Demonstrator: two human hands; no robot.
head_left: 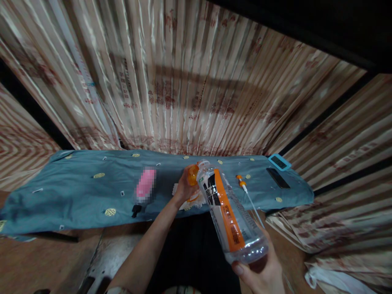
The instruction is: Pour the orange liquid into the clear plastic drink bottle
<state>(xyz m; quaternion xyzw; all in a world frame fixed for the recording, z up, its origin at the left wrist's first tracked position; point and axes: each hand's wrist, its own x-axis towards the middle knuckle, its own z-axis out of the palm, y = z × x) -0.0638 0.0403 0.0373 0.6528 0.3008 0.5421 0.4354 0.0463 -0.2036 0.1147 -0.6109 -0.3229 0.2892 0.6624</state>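
My right hand (260,269) grips a large clear plastic bottle (225,204) with an orange, white and black label around its base. The bottle is tilted, its uncapped mouth pointing away from me and to the left. My left hand (183,185) is closed around a small translucent orange container (192,175), which sits close beside the bottle's mouth; whether they touch I cannot tell. Beneath the left hand lies a white lacy-edged piece (199,202), partly hidden. An orange and white pump top (241,183) with a long thin tube rests right of the bottle.
A blue-green cloth with pineapple prints (76,196) covers the narrow bench. To the left lies a blurred-out pink object (146,183) with a black end. A dark phone (278,178) and a light-blue framed device (279,162) lie at the right. Pleated curtains (171,90) hang behind.
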